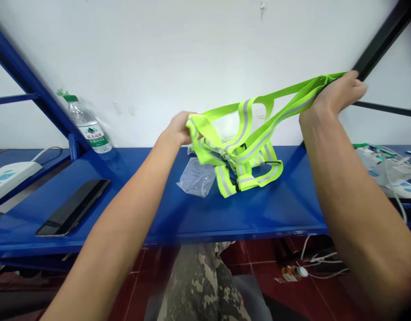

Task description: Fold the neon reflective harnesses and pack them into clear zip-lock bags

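So the work in hand looks like opening out a fluorescent yellow-green safety vest (245, 142) with silver reflective stripes, held up between two bare hands set well apart. The left hand (178, 129) is closed on a bunched fold of the fabric near the middle of the shelf, and the right hand (335, 93) is clamped on a long strap at the far right, drawing it taut. The vest sits over a blue painted steel shelf (192, 214), its lower bands twisted together and seemingly resting on the surface. A crumpled clear plastic bag (196, 177) lies just beside those bands, on the near left. Judging by how the vest hangs, this seems an early unfolding step, and the next move calls for freeing the twisted bands so its shape can be read. Farther left on the shelf are a clear water bottle with a green cap and label (88, 127) and a black smartphone (73, 207) lying flat. A white power strip with tangled cables (389, 171) sits at the right, and camouflage trousers (198, 285) show below the shelf's near edge
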`<state>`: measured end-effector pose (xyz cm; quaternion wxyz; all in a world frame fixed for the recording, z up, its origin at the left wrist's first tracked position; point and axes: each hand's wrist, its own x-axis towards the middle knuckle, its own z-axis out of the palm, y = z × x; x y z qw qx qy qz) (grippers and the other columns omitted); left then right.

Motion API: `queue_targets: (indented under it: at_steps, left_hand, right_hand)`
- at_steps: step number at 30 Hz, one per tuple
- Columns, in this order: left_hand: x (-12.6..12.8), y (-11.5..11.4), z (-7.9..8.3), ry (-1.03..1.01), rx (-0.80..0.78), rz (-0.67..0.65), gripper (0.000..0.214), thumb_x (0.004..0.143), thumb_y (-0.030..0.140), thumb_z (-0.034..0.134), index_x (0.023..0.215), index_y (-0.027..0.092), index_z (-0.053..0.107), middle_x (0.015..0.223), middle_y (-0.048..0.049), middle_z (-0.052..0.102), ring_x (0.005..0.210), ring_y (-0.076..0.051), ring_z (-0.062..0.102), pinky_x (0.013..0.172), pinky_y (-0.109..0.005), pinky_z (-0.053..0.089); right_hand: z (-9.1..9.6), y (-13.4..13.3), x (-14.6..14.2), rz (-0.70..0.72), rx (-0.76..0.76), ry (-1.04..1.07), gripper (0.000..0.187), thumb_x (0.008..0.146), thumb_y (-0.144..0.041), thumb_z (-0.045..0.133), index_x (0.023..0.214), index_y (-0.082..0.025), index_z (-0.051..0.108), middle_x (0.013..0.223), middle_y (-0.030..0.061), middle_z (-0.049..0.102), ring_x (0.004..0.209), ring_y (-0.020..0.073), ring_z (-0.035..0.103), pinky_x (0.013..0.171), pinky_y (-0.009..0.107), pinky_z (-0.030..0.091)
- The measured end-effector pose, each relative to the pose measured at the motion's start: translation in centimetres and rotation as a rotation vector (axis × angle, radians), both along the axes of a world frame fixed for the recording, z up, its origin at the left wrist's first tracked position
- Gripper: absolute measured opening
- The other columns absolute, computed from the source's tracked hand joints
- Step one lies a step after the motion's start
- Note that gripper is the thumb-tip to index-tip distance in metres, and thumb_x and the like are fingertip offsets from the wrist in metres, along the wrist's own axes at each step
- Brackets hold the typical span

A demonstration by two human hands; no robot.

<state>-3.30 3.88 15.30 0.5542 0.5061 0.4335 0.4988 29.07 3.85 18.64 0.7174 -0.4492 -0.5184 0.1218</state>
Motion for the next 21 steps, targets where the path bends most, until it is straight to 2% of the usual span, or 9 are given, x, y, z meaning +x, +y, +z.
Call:
queue_targets:
  at_steps: [3,5,8,10,12,14,16,19,21]
  left_hand:
    - [-0.2,-1.0,1.1,-0.165,-0.031,-0.173,0.007,0.084,0.021,0.058,0.086,0.016,0.063,0.048,0.0059,0.031,0.041,-0.009,0.04,0.048,-0.022,0.044]
    - [-0.3,-1.5,1.2,-0.164,-0.013,-0.247,0.016,0.084,0.034,0.064,0.079,0.019,0.06,0.047,0.0077,0.025,0.038,-0.007,0.032,0.044,-0.022,0.041]
    - [-0.4,-1.4,0.4,-0.029,0.034,-0.305,0.019,0.072,0.026,0.076,0.081,0.019,0.061,0.055,0.0052,0.044,0.048,-0.01,0.049,0.055,-0.029,0.052]
    - [-0.4,-0.8,-0.5,0.129,0.053,-0.208,0.025,0.064,0.012,0.077,0.085,0.018,0.063,0.069,0.0003,0.058,0.061,-0.013,0.06,0.063,-0.033,0.054]
    - [-0.3,0.1,-1.6,0.252,0.035,-0.041,0.025,0.064,0.009,0.074,0.085,0.018,0.064,0.078,-0.004,0.064,0.067,-0.015,0.062,0.063,-0.032,0.052]
    - [-0.2,0.9,-2.5,0.22,-0.013,0.041,0.017,0.069,0.013,0.071,0.082,0.018,0.062,0.078,-0.0052,0.064,0.065,-0.015,0.06,0.06,-0.03,0.05]
    - [-0.3,1.6,-3.1,0.044,-0.054,0.021,0.011,0.073,0.016,0.066,0.08,0.019,0.059,0.07,-0.0035,0.06,0.06,-0.013,0.055,0.057,-0.028,0.048]
    - [-0.6,2.2,-3.3,-0.177,-0.054,0.022,0.013,0.069,0.018,0.062,0.075,0.021,0.051,0.055,0.0011,0.043,0.05,-0.011,0.042,0.05,-0.025,0.043]
    - [-0.8,2.6,-3.1,-0.122,0.002,0.04,0.015,0.069,0.026,0.06,0.074,0.022,0.047,0.053,0.0018,0.037,0.048,-0.012,0.038,0.048,-0.025,0.041]
  right_hand:
    - [0.8,0.0,1.4,-0.007,0.004,-0.028,0.039,0.103,-0.053,0.03,0.089,-0.023,0.05,0.114,0.0049,0.055,0.106,0.0183,0.063,0.072,0.032,0.053]
    - [1.9,0.6,2.6,-0.025,0.026,-0.014,0.037,0.104,-0.049,0.026,0.088,-0.024,0.047,0.119,0.0048,0.053,0.116,0.0195,0.06,0.08,0.034,0.054]
    - [3.6,1.9,3.5,-0.308,0.146,0.25,0.031,0.105,-0.033,0.014,0.081,-0.026,0.033,0.115,0.0047,0.048,0.12,0.0151,0.054,0.097,0.033,0.049]
    - [4.2,2.5,2.9,-0.543,0.259,0.42,0.028,0.104,-0.026,0.015,0.078,-0.029,0.023,0.105,0.0036,0.045,0.111,0.0105,0.054,0.102,0.027,0.044]
    - [3.8,2.6,1.3,-0.585,0.314,0.392,0.028,0.105,-0.024,0.023,0.077,-0.03,0.02,0.097,0.0017,0.043,0.099,0.0082,0.054,0.1,0.024,0.044]
    - [2.5,2.3,-0.9,-0.49,0.277,0.268,0.03,0.105,-0.026,0.03,0.076,-0.029,0.023,0.091,0.0,0.043,0.087,0.0077,0.054,0.094,0.026,0.047]
    - [0.6,1.7,-3.3,-0.367,0.161,0.18,0.028,0.103,-0.027,0.041,0.078,-0.027,0.03,0.085,-0.001,0.046,0.079,0.0086,0.054,0.086,0.027,0.049]
    - [-2.6,0.9,-6.0,-0.051,-0.082,0.082,0.021,0.096,-0.028,0.058,0.084,-0.022,0.042,0.078,-0.0017,0.05,0.076,0.0131,0.059,0.073,0.03,0.051]
    - [-4.3,0.2,-7.0,0.132,-0.208,-0.054,0.02,0.087,-0.029,0.069,0.088,-0.019,0.052,0.085,0.0025,0.058,0.085,0.0177,0.063,0.075,0.033,0.052]
